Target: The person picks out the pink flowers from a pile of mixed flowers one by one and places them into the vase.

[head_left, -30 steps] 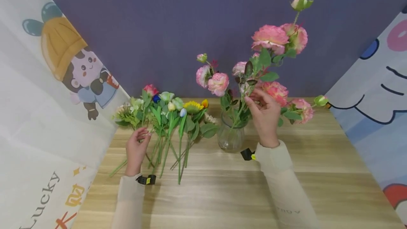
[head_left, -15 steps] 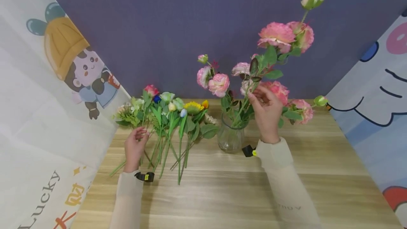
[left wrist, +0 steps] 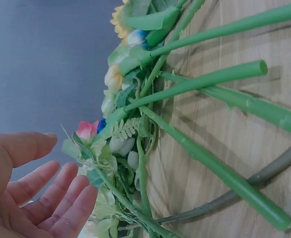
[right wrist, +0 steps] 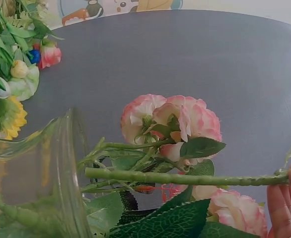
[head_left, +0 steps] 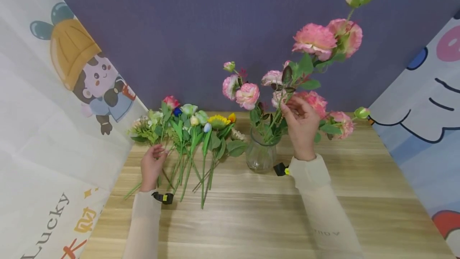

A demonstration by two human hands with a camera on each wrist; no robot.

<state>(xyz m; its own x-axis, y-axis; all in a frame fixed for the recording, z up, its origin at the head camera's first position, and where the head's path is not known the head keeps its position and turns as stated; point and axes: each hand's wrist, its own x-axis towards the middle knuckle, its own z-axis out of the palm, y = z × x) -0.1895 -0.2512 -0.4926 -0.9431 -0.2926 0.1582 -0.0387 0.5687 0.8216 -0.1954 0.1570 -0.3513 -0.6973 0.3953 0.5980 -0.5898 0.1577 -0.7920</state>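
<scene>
My right hand (head_left: pixel 302 128) pinches the green stem (right wrist: pixel 185 178) of a tall pink peony spray (head_left: pixel 314 40) above the glass vase (head_left: pixel 259 157). In the right wrist view the stem's cut end lies close to the vase's rim. Other pink peonies (head_left: pixel 247 95) stand in the vase and lean out to both sides. My left hand (head_left: pixel 152 168) has relaxed, slightly bent fingers and holds nothing. In the left wrist view its palm (left wrist: pixel 16 213) faces the laid-out artificial flowers, fingertips beside a thin green stem (left wrist: pixel 120 198).
Left of the vase, several loose artificial flowers lie on the wooden table (head_left: pixel 244 219), among them a sunflower (head_left: pixel 218 122), a pink rose (head_left: pixel 171 102) and a pale blue tulip (head_left: pixel 207 127). A dark panel (head_left: pixel 187 43) rises behind, with printed cloths (head_left: pixel 32 103) at the sides.
The peony spray in my right hand has shifted right, its top bud now higher. The right hand moved slightly right with it, while the left hand drifted a little left.
</scene>
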